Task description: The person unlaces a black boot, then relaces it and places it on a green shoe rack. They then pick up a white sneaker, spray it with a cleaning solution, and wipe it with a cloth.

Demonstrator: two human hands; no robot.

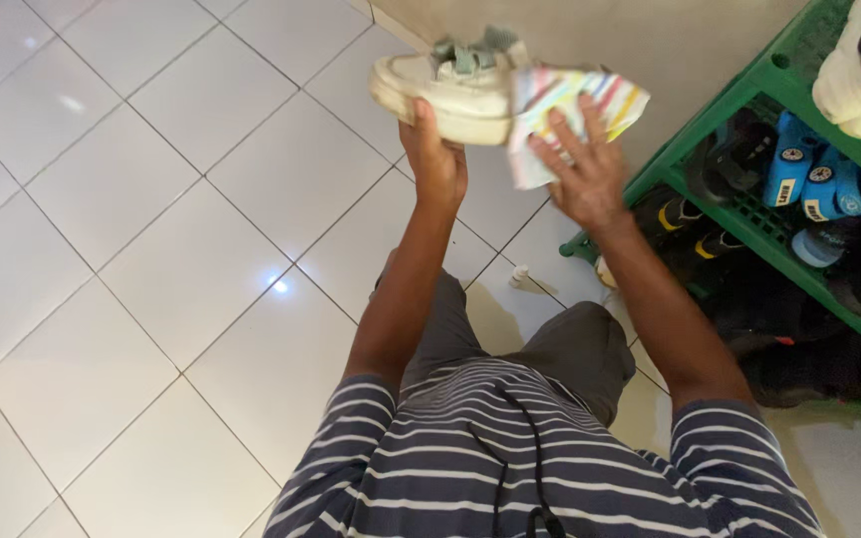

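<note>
The left hand (434,159) grips a cream chunky shoe (445,88) while the right hand (583,169) presses a striped colourful cloth (570,105) on it.

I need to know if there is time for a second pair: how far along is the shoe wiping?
Done: cannot tell; the white shoe looks pale, but its surface is too small to judge. In hand: the left hand holds the shoe up by its sole while the right hand presses a striped cloth against its end. Left: other footwear sits on the green rack, untouched.
</note>
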